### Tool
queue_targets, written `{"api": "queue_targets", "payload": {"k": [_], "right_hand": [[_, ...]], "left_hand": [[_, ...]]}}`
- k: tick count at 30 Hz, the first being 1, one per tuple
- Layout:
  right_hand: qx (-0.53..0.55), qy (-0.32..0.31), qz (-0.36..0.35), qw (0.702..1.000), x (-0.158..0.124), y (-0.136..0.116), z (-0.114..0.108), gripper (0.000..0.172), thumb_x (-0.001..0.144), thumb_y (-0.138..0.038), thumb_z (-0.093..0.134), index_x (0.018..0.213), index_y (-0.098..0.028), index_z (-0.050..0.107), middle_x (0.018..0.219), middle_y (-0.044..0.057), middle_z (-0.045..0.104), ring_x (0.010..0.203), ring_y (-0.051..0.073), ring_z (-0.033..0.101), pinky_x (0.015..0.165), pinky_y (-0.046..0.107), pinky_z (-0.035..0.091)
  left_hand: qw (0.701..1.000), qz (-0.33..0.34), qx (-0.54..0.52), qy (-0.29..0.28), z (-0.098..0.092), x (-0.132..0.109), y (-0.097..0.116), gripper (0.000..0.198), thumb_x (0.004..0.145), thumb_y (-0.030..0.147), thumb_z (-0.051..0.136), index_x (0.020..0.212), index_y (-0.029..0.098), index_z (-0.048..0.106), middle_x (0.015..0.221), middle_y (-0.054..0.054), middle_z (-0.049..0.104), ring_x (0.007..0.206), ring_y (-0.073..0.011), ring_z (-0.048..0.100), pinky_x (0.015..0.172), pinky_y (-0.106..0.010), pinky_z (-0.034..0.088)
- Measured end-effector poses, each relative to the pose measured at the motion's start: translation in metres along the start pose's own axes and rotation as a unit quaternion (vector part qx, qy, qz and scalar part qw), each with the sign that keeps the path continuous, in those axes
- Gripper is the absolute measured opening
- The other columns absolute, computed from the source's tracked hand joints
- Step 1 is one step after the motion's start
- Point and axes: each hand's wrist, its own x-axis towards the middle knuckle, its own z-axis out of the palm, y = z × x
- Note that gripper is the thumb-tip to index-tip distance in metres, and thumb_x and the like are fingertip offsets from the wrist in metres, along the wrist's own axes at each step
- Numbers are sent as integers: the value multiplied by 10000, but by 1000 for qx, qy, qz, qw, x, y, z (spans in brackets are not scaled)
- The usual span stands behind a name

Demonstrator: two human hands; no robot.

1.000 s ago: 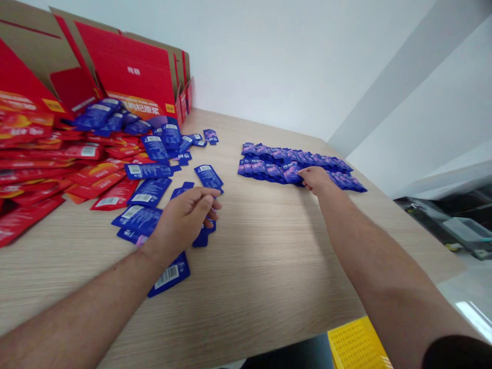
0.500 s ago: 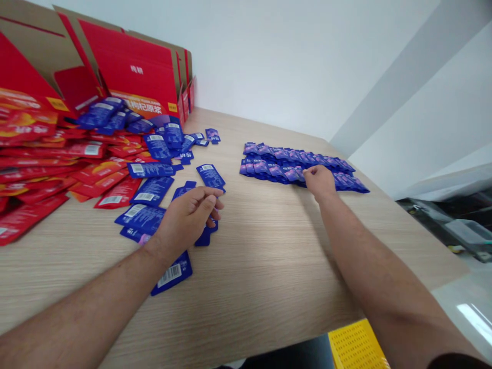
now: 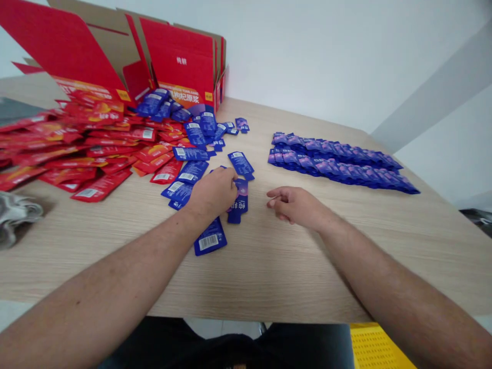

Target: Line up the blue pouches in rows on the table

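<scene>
My left hand (image 3: pixel 216 190) is over the loose blue pouches, its fingers curled down and closed at the edge of a blue pouch (image 3: pixel 242 193); the fingertips are partly hidden. More blue pouches lie around it, among them one with a barcode (image 3: pixel 209 241) near my wrist and another (image 3: pixel 241 164) just beyond the fingers. To the right, my right hand (image 3: pixel 294 206) hovers above bare tabletop with its fingers loosely apart and nothing visible in them. Beyond it, two long rows of overlapping blue-purple pouches, a front row (image 3: pixel 338 170) and a back row (image 3: pixel 334 148), lie on the table.
A large heap of red pouches (image 3: pixel 96 146) covers the left of the table (image 3: pixel 277 271). Some blue pouches (image 3: pixel 154 105) lie on top of it. Open red cardboard boxes (image 3: pixel 179 56) stand behind. Below the front edge at right is a yellow perforated crate (image 3: pixel 378 348).
My right hand has left the front row and come back leftward and nearer, its fingers loosening. My left hand has closed down among the loose blue pouches. The view has swung left.
</scene>
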Motion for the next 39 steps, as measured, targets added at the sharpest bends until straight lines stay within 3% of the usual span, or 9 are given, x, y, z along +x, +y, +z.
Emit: {"api": "queue_targets", "payload": {"k": [7,12,17,21,27,31,34,37,39], "right_hand": [[154,2,39,987,19,-23,32,483,938,-147,640,1414,-175,568,982,81,764,540,106,592,402,221,426],[251,17,60,966,18,-33,42,509,912,-132,678,1405,-170,556,744,-8,661,485,99,546,364,211,372],[351,57,70,932,16,-23,41,640,887,-132,679,1486,-163,455,607,-91,516,416,82,425,358,197,322],[311,37,21,949,19,-10,41,606,839,-163,707,1419,-187,533,692,-56,618,416,71,420,370,206,269],[112,74,-92,987,16,-8,31,612,796,-139,702,1397,-175,591,774,-10,721,598,128,611,533,241,434],[57,76,-145,985,6,-14,24,608,813,-181,685,1413,-186,587,776,-11,730,607,138,623,569,261,455],[42,76,-166,982,4,-13,23,596,815,-204,682,1404,-189,589,775,-14,724,589,133,604,569,266,455],[67,114,-199,971,7,-8,19,569,830,-258,694,1385,-202,585,808,-8,718,621,135,596,599,275,467],[112,188,-220,951,13,-4,12,523,860,-332,691,1359,-215,585,862,5,712,668,141,598,627,283,479]], "left_hand": [[998,21,55,-34,-1,-2,3,318,919,222,475,1122,205,719,1121,-119,732,1046,-298,703,866,-403,566],[999,41,16,-31,2,-2,3,292,913,207,500,1092,183,728,1094,-121,745,1037,-284,700,882,-389,556],[988,41,-148,-18,11,0,4,253,856,189,582,1047,194,747,1060,-72,765,1020,-237,699,949,-358,539],[971,67,-224,-49,14,-2,7,278,817,150,598,1050,198,742,1031,-41,762,965,-209,695,920,-342,548],[976,112,-176,59,5,-6,6,400,860,235,639,1255,177,666,1214,-105,690,1150,-256,629,1008,-406,513],[974,168,-151,-24,2,-3,5,188,896,265,604,994,196,749,984,-58,752,970,-233,676,917,-374,511],[964,211,-141,-81,4,-5,8,160,904,252,587,886,204,739,888,-39,744,878,-214,670,822,-340,490],[965,189,-169,-68,5,-8,10,122,883,207,586,860,201,705,854,-25,726,833,-196,652,760,-313,464],[966,135,-217,-40,3,-7,10,91,871,203,590,842,201,676,813,-7,708,774,-179,632,712,-300,446]]}}
